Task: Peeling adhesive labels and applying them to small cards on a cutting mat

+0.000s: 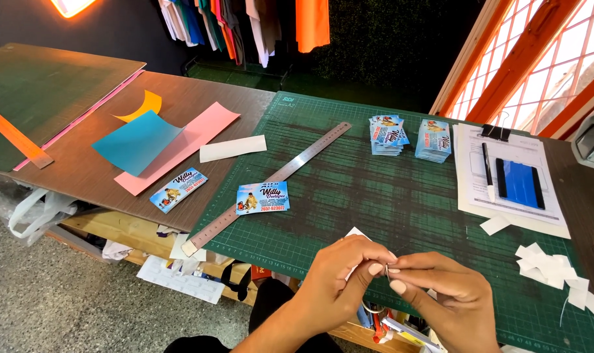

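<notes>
White paper scrap (356, 233), mostly hidden, sits pinched between left hand (339, 281) and right hand (441, 294) fingertips over the green mat (388, 196); its shape is unclear.

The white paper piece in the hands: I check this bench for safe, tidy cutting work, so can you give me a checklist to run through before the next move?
1. Both hands grip the work: ok. The left hand and right hand pinch the white paper piece at the fingertips.
2. Work held over the green cutting mat: ok.
3. Any blade in the fingers: cannot tell, something thin shows between them.
4. Steel ruler within reach: ok, lying diagonally across the mat's left part.
5. Printed card clear of the hands: ok, beside the ruler.
6. Paper scraps tidied: not ok, scattered at the mat's right edge.
</notes>
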